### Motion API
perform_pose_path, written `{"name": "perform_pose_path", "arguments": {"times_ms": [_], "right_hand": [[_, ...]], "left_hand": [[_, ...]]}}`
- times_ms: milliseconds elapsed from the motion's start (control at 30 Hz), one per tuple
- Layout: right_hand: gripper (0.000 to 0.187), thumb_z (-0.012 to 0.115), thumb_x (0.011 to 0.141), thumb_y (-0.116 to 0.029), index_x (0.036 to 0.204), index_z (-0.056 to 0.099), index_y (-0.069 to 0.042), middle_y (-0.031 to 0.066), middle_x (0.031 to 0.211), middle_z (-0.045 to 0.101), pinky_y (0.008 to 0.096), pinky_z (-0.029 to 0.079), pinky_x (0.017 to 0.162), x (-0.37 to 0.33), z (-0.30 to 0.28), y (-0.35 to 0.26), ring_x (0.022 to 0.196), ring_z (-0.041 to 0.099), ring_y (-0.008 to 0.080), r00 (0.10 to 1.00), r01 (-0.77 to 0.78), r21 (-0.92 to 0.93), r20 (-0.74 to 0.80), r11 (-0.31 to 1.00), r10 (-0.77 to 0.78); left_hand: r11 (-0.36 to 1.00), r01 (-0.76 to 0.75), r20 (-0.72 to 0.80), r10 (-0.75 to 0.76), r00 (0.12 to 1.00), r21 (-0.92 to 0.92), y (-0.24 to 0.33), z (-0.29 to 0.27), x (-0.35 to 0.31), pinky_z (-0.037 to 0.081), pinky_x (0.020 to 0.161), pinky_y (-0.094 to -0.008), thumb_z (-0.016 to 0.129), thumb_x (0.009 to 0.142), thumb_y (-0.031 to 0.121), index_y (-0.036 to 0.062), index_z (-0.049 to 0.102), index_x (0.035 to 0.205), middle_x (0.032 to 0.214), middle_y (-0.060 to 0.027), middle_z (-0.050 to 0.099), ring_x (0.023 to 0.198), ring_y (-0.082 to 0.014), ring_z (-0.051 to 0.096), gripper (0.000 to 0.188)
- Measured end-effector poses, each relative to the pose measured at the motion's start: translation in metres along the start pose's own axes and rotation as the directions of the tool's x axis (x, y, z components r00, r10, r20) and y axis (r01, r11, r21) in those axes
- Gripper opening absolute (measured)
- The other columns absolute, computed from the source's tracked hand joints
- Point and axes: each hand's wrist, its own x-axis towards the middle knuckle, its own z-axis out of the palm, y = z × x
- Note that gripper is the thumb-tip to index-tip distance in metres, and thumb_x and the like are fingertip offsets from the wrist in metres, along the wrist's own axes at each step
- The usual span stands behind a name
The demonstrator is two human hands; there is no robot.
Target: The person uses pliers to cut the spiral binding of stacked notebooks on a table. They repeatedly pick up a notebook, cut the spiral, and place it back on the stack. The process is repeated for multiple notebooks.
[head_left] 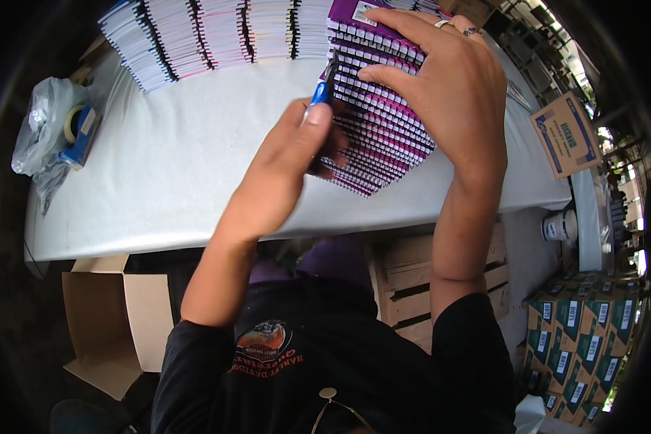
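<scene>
A tall stack of spiral-bound notebooks [390, 123] with purple covers stands on the table, spines toward me. My left hand [289, 145] is closed around blue-handled pliers [324, 90], slightly blurred. Their dark tip is at the left end of the spirals near the top of the stack. Over the upper right of the stack lies my right hand [448, 79]. Its thumb and index finger are spread apart, the index fingertip by a white label on the top cover and the thumb against the spines. Rings are on two of its fingers.
A row of more bound notebooks [224, 36] lines the table's far side. On the white-covered table [188, 166], a plastic bag [47, 126] and a blue tape dispenser [83, 137] sit at left. An open carton [148, 318] is below; stacked boxes [579, 340] and a wooden pallet [405, 289] stand right.
</scene>
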Motion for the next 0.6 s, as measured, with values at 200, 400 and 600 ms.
{"name": "perform_pose_path", "arguments": {"times_ms": [200,400,600], "right_hand": [[0.037,0.076,0.063,-0.014,0.098,0.069,-0.004,0.0123,0.097,0.068,0.0345,0.047,0.073,0.002,-0.006,-0.007,0.078,0.064,0.0270,0.995,-0.086,-0.008,0.052,0.996,0.086],[0.035,0.075,0.064,-0.013,0.097,0.069,-0.003,0.0126,0.096,0.068,0.0343,0.047,0.073,0.003,-0.008,-0.007,0.077,0.064,0.0278,0.995,-0.086,0.063,0.059,0.994,0.082],[0.034,0.074,0.064,-0.012,0.096,0.069,-0.002,0.0133,0.095,0.068,0.0344,0.047,0.073,0.004,-0.008,-0.010,0.078,0.064,0.0283,0.995,-0.088,0.042,0.056,0.995,0.085]], "left_hand": [[0.574,0.362,0.445,0.004,0.896,-0.735,-0.010,-0.018,0.005,0.054,0.073,-0.0422,0.025,0.098,0.048,-0.0026,0.044,0.124,0.095,-0.0161,0.060,0.085,-0.0291,0.064,0.060],[0.607,0.273,0.450,0.157,0.879,-0.746,-0.004,-0.026,0.006,0.056,0.071,-0.0483,0.021,0.097,0.049,-0.0055,0.042,0.126,0.093,-0.0182,0.061,0.084,-0.0323,0.064,0.065],[0.559,0.387,0.445,-0.035,0.895,-0.733,-0.008,-0.019,0.003,0.055,0.071,-0.0443,0.021,0.098,0.049,-0.0042,0.043,0.124,0.096,-0.0170,0.060,0.087,-0.0323,0.064,0.063]]}}
